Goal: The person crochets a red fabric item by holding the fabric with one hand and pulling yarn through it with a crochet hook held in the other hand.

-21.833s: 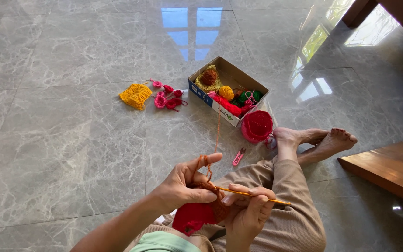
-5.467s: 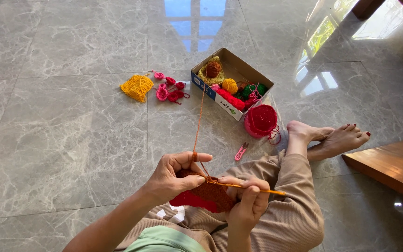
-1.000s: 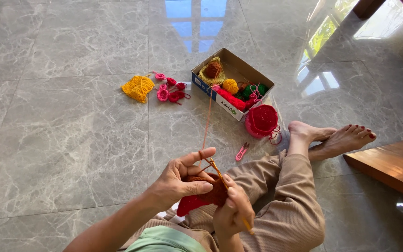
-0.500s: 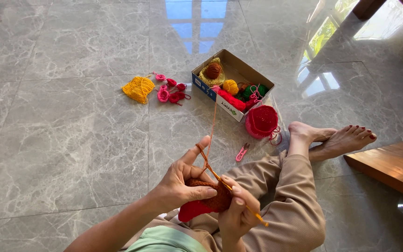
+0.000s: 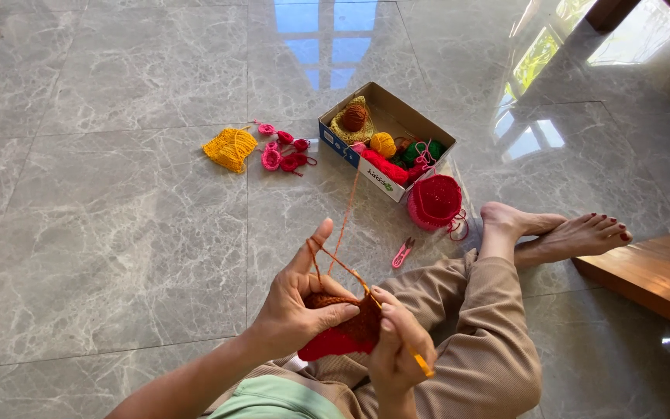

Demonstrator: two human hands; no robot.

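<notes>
My left hand (image 5: 298, 299) pinches a red and brown crocheted piece (image 5: 343, 332) over my lap, its forefinger raised with an orange-brown yarn strand (image 5: 343, 225) looped over it. That strand runs up to the cardboard box (image 5: 412, 116). My right hand (image 5: 395, 349) grips a yellow-handled crochet hook (image 5: 419, 362), its tip working into the piece's upper edge. Both hands touch the crocheted piece.
The box holds several yarn balls. Beside it sit a red crocheted basket (image 5: 434, 202), a pink clip-like tool (image 5: 402, 253), small pink and red crocheted bits (image 5: 282, 151) and a yellow crocheted piece (image 5: 230, 147). My bare feet (image 5: 556, 233) stretch right; a wooden platform (image 5: 653, 275) lies beyond.
My right hand has turned the hook from lying level across my lap to pointing steeply down-right. My left forefinger has lifted, drawing the yarn taut.
</notes>
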